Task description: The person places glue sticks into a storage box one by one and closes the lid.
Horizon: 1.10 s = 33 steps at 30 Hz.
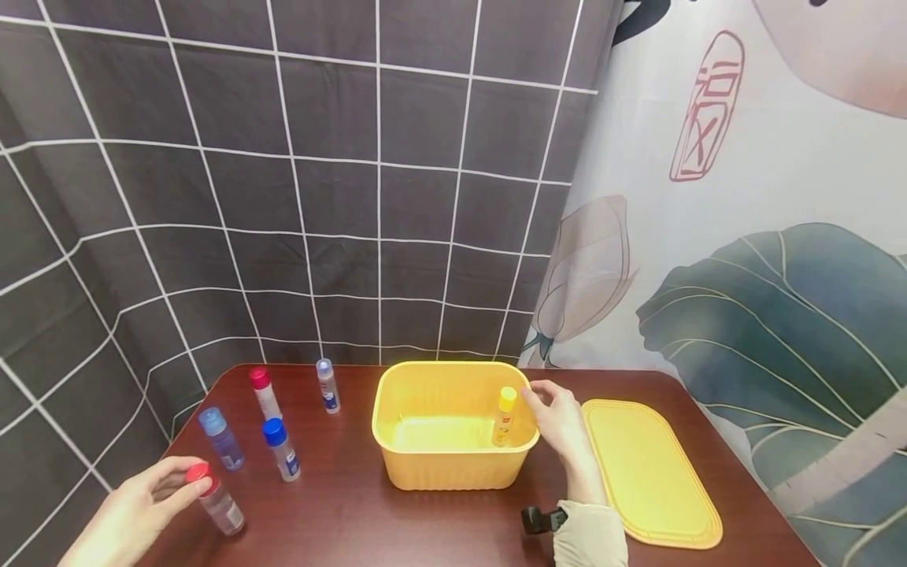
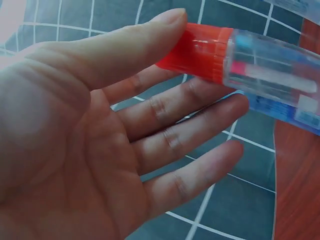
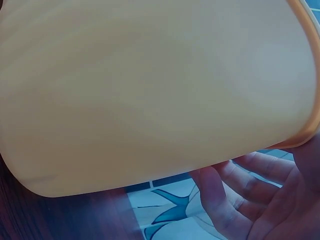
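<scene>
My left hand (image 1: 145,504) pinches a small clear bottle (image 1: 225,510) by its red cap (image 2: 205,52) between thumb and fingers. This bottle leans at the table's front left, its lower end close over the wood. The other fingers are spread in the left wrist view. My right hand (image 1: 563,421) grips the right end of a yellow plastic bin (image 1: 453,470) at its rim. In the right wrist view the bin's wall (image 3: 150,100) fills most of the picture, with my fingers along its edge. Inside the bin stands a yellow-capped bottle (image 1: 504,417), leaning on the right side.
Several more small bottles stand left of the bin: a blue-capped one (image 1: 282,450), a pale blue one (image 1: 222,439), a pink-red-capped one (image 1: 265,394) and a clear-capped one (image 1: 328,386). A yellow lid (image 1: 652,472) lies right of my right arm on the dark red table (image 1: 340,520).
</scene>
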Available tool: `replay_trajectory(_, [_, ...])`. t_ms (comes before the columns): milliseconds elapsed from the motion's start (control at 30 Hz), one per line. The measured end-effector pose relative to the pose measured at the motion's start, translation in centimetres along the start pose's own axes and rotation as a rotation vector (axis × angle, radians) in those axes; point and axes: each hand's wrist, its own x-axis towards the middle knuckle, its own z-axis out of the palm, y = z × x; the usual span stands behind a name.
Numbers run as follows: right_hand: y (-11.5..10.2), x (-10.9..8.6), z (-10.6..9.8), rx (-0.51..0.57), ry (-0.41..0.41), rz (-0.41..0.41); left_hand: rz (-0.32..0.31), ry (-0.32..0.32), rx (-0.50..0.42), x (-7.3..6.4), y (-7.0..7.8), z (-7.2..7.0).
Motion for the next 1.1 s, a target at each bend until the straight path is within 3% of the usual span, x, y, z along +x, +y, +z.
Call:
replay_trajectory(267, [0.0,0.2,-0.2,0.001,-0.001,-0.005,0.048,0.105,0.003,-0.4,2.4,-0.1])
replay_trajectory(667, [0.2,-0.1,0.1,0.003,0.003,-0.016,0.136,0.164,0.003,-1.0,6.3,0.2])
replay_trajectory(767, [0.2,-0.2,0.2,0.004,0.008,-0.018,0.164,0.166,0.011,-0.7,7.7,0.2])
replay_trajectory(967, [0.2,0.1,0.3,-0.003,0.024,-0.041,0.304,0.207,-0.012,0.4,10.9,0.1])
replay_trajectory(1100, [0.3,0.2,0.3,-0.006,0.026,-0.033,0.369,0.175,-0.054,1.8,13.3,0.1])
